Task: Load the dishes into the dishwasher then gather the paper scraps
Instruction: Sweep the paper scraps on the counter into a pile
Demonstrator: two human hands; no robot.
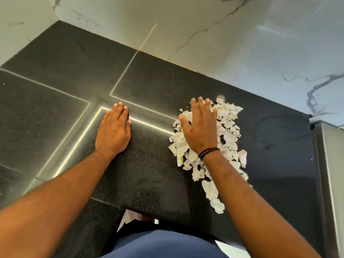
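On the black counter (152,86), the paper scraps (226,127) lie heaped near the marble wall (232,43); the right hand (200,127) presses them, fingers spread, while the left hand (113,131) rests flat on bare counter left of the scraps.

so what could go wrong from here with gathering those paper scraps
1. The paper scraps trail down to the counter's front edge; a sweep toward the body could push some over it.
2. The right hand lies flat on only the middle of the pile, so pieces at the far and right sides may be left behind.
3. The left hand rests flat on bare counter, apart from the pile, so nothing blocks scraps from scattering left.
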